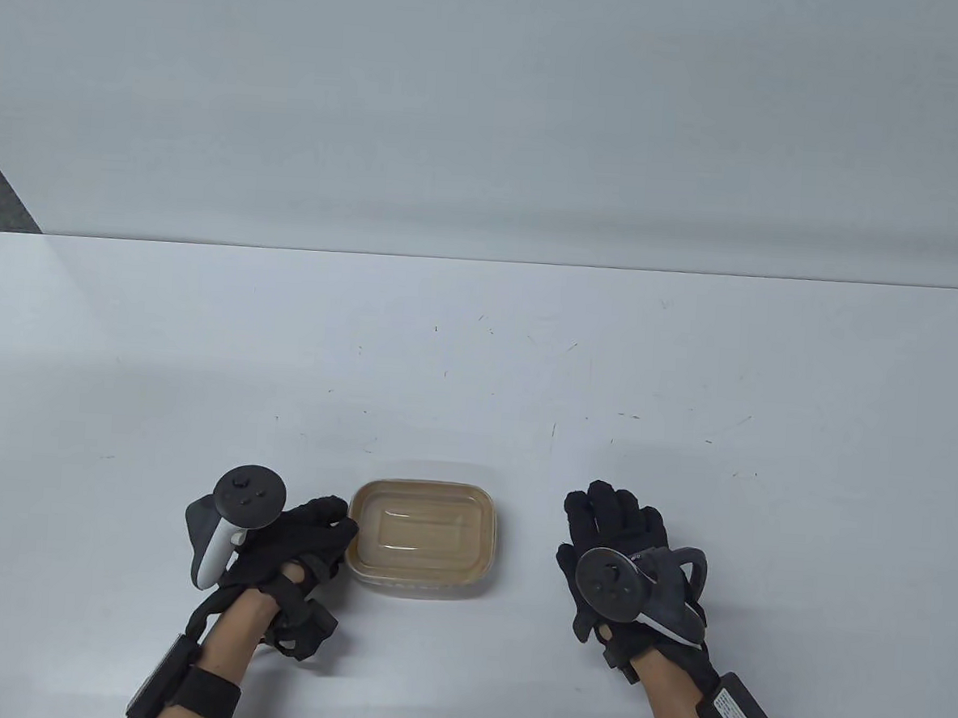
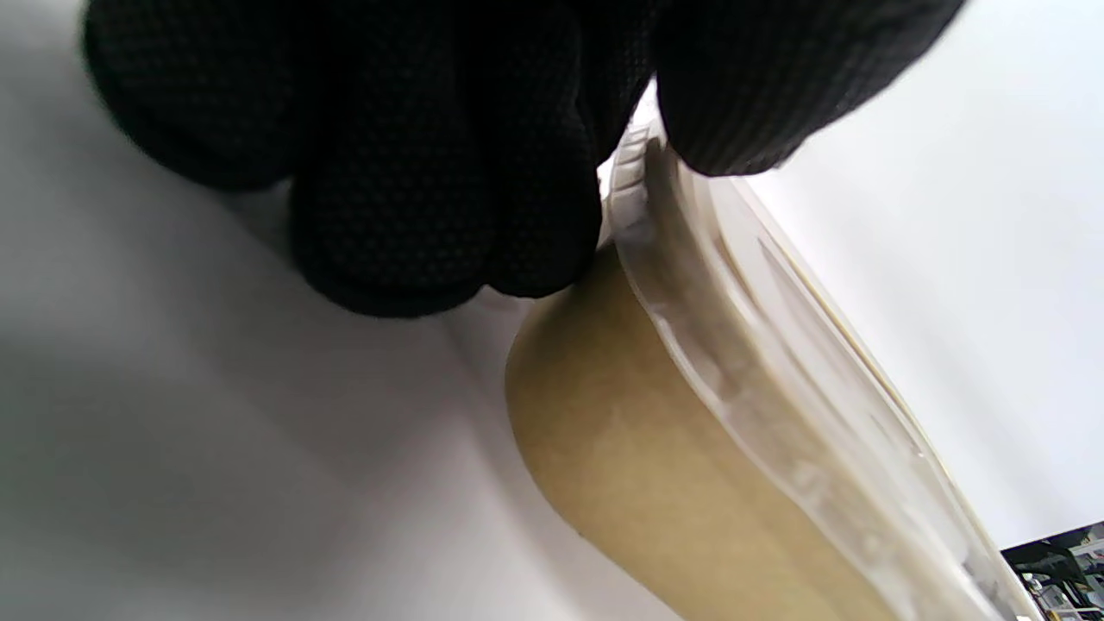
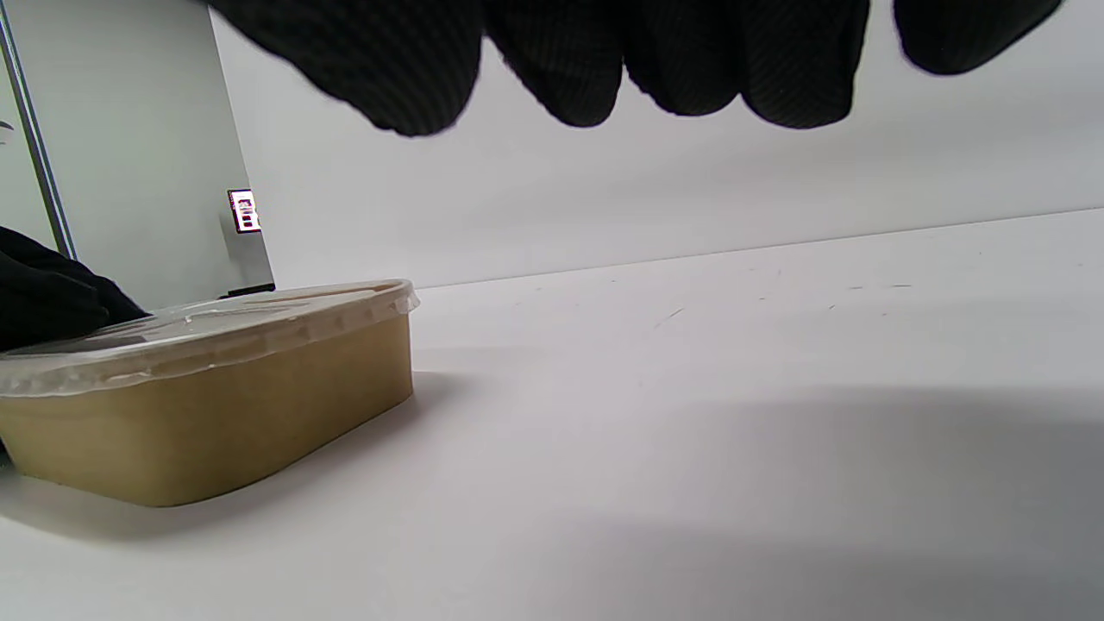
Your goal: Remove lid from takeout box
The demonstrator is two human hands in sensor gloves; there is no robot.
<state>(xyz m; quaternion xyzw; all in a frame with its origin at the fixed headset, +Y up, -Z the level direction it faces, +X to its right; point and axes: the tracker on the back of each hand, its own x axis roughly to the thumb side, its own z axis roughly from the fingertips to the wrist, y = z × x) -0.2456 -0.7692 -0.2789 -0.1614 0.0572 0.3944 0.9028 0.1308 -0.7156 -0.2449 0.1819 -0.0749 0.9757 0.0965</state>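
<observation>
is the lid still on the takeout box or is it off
On. The clear lid sits flat over the brown takeout box, its rim seated all around; the left hand touches its edge.

Left hand curled, right hand seemingly flat

Lighting: even, diffuse, bright overhead light is washing the white table pale blue-grey. Shadows: soft ones are lying near the takeout box. Glare: faint highlights are showing on the clear lid. Focus: the table view is staying sharp; the left hand's fingers are blurring close to the lens.
</observation>
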